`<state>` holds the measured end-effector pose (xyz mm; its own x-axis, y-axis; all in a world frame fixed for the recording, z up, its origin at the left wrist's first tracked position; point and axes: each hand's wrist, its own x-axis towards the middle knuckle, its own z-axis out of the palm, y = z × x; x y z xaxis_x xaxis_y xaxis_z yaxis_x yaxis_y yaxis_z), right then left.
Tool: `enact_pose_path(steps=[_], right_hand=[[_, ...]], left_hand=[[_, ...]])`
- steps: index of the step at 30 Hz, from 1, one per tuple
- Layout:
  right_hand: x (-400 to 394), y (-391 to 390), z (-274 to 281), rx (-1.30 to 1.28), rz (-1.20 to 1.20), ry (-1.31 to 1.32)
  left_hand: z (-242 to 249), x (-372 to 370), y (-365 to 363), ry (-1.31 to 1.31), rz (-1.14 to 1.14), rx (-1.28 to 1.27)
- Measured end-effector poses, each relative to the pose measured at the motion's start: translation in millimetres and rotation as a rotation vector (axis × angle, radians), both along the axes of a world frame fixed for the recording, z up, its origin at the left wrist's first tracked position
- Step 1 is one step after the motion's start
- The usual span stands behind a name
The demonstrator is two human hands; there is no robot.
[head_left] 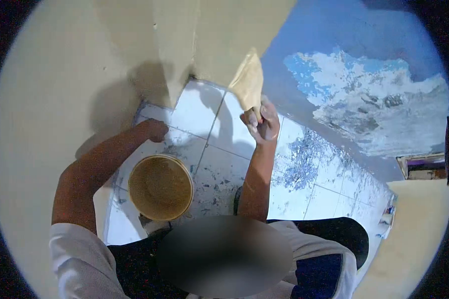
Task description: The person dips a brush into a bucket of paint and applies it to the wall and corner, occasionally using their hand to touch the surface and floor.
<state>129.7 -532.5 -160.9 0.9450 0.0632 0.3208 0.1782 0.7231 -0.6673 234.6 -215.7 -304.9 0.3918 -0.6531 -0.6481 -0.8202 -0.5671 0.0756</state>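
Observation:
My right hand (264, 123) is closed around the lower end of a beige, kite-shaped trowel-like piece (248, 82), whose tip points up toward the wall corner. Pale residue coats the fingers and palm of this hand. On the other side, my left hand (157, 130) is curled into a fist in front of the beige wall, just above the bucket; the inside of the fist is hidden. A round bucket (190, 185) with a pale rim stands on the floor between my arms, brownish-beige inside.
White floor tiles (224, 157) carry scattered flakes, with a thick patch of grey-blue flakes (300, 162) at right. The beige wall (50, 109) meets a blue wall (344, 30) with a peeled area (364, 99). A small framed recess (424, 167) sits far right.

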Motion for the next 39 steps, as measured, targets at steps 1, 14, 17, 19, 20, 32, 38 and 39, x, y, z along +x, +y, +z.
enact_pose_path(steps=[1, 14, 17, 19, 20, 32, 38, 39], right_hand=[[-9.0, -2.1, -4.8, 0.019, -0.03, 0.071], [-5.0, 11.9, -163.5, -0.231, -0.725, 0.713], [1.4, 19.1, -169.1, -0.266, -0.744, 0.768], [6.4, 21.5, -173.5, -0.325, -0.729, 0.765], [10.1, 22.5, -176.1, -0.327, -0.733, 0.757], [34.0, 44.9, -177.9, -0.392, -0.852, 0.84], [48.0, 38.2, -208.9, -0.478, -0.913, 0.803], [48.8, 37.7, -212.0, -0.475, -0.912, 0.797]], left_hand=[[0.8, -2.1, 0.1, 0.001, -0.006, 0.02], [22.1, -14.8, 7.2, 0.034, 0.032, 0.106], [24.3, -16.0, 0.8, 0.048, 0.028, 0.127], [24.3, -17.8, -0.6, 0.03, 0.025, 0.093], [23.9, -16.7, -1.9, 0.034, 0.025, 0.11], [24.4, -17.2, 2.1, 0.034, -0.007, 0.133], [19.6, -17.1, 5.8, 0.039, 0.01, 0.167], [19.7, -17.8, 7.0, 0.037, 0.009, 0.153]])
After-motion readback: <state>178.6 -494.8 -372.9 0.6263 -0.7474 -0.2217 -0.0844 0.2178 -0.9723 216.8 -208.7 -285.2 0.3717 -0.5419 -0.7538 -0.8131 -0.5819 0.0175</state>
